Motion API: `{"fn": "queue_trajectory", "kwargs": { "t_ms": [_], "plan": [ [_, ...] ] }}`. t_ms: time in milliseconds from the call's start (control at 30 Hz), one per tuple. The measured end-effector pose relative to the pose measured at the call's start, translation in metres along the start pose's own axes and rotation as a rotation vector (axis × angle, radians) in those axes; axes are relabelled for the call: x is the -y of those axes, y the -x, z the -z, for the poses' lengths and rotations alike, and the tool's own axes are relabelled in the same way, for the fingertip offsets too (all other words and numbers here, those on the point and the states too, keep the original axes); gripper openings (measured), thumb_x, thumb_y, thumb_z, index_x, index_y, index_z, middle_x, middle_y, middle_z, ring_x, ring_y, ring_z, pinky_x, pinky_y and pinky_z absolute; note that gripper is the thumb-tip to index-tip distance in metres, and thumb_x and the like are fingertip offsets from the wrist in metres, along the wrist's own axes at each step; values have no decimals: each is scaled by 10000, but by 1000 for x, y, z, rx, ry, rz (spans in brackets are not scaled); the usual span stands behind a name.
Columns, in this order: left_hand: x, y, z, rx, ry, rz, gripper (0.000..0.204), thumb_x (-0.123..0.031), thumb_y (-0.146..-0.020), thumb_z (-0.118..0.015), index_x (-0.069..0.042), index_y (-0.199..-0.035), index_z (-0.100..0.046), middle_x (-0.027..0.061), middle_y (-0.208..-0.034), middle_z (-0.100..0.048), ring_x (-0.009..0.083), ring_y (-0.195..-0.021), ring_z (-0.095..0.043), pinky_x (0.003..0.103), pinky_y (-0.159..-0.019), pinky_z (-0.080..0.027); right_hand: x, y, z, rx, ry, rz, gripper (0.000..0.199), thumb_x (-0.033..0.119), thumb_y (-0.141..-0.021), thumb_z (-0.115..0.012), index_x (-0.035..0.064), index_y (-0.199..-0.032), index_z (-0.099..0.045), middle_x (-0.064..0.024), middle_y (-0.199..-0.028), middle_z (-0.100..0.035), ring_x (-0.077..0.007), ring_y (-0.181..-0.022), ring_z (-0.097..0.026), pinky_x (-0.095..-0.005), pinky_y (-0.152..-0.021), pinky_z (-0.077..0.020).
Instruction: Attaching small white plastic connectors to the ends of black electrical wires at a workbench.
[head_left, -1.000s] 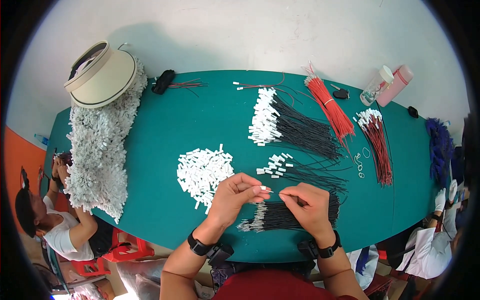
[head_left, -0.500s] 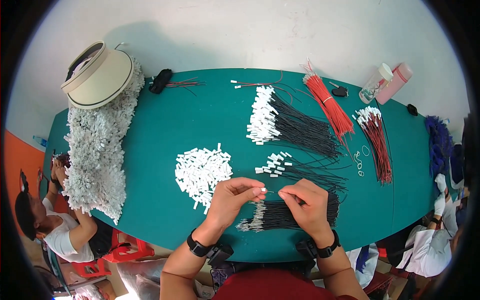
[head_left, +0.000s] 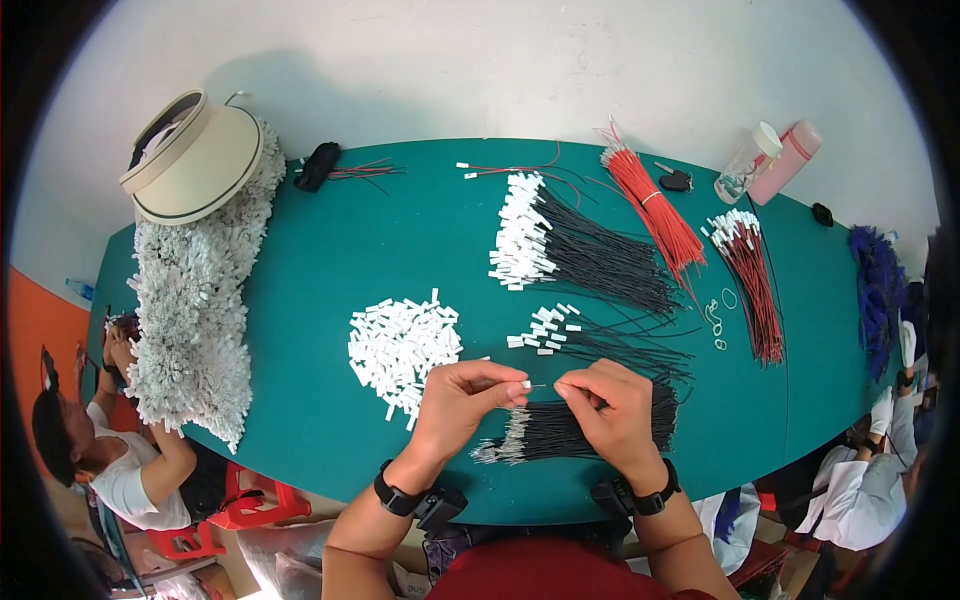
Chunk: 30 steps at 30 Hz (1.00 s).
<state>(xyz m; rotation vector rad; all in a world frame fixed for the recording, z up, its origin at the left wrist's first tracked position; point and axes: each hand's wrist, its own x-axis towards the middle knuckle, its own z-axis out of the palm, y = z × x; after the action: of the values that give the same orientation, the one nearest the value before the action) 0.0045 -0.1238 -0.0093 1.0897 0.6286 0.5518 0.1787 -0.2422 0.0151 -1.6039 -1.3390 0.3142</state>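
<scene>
My left hand (head_left: 462, 405) pinches a small white connector (head_left: 522, 383) at its fingertips. My right hand (head_left: 612, 410) pinches a thin black wire (head_left: 545, 386) whose bare tip points at that connector. Both hands hover over a bundle of black wires with bare ends (head_left: 560, 430) near the front edge of the green table (head_left: 320, 260). A loose pile of white connectors (head_left: 400, 345) lies just left of my left hand. A few finished black wires with white connectors (head_left: 590, 335) lie just beyond my hands.
A large row of black wires with white connectors (head_left: 570, 245) lies farther back, with red wires (head_left: 650, 210) and dark red wires (head_left: 750, 280) to the right. A mass of white pieces (head_left: 195, 310) and a visor hat (head_left: 195, 160) fill the left end. Two bottles (head_left: 770, 165) stand at back right. A seated person (head_left: 120, 460) is at left.
The view has shifted slightly. My hands stay close together over the wire bundle, with the connector and the wire tip held between them as before.
</scene>
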Motion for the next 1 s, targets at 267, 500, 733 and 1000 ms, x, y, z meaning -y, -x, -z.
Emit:
{"fn": "queue_trajectory", "kwargs": {
  "t_ms": [267, 500, 733, 1000],
  "plan": [
    [1, 1, -3, -14, -33, 1, 105, 22, -913, -730, 56, -1010, -754, 144, -905, -757, 179, -805, -732, 276, -736, -588, 0, 1, -1, 9, 21, 40, 47, 7, -829, -765, 28, -868, -749, -57, -678, -644, -157, -551, -541, -279, -502, -397],
    [6, 1, -4, -8, -85, -15, 103, 33, -910, -728, 60, -1006, -752, 149, -904, -757, 185, -797, -737, 281, -730, -596, 0, 1, -3, 2, 9, 66, 50, 6, -826, -767, 28, -867, -749, -64, -677, -645, -172, -559, -551, -289, -511, -406],
    [10, 0, -5, -6, -43, -19, 102, 25, -919, -723, 52, -1013, -753, 132, -923, -756, 172, -814, -739, 273, -738, -604, 0, 0, -1, 35, -61, -15, 48, 9, -827, -767, 24, -871, -754, -68, -689, -660, -174, -574, -567, -292, -527, -420],
    [11, 0, -2, 31, -49, -9, 109, 9, -929, -722, 48, -1026, -753, 119, -928, -758, 159, -822, -739, 258, -746, -601, -5, 2, -3, 47, -91, -52, 51, 11, -826, -769, 17, -875, -756, -73, -705, -675, -172, -583, -578, -287, -535, -428]
  ]
}}
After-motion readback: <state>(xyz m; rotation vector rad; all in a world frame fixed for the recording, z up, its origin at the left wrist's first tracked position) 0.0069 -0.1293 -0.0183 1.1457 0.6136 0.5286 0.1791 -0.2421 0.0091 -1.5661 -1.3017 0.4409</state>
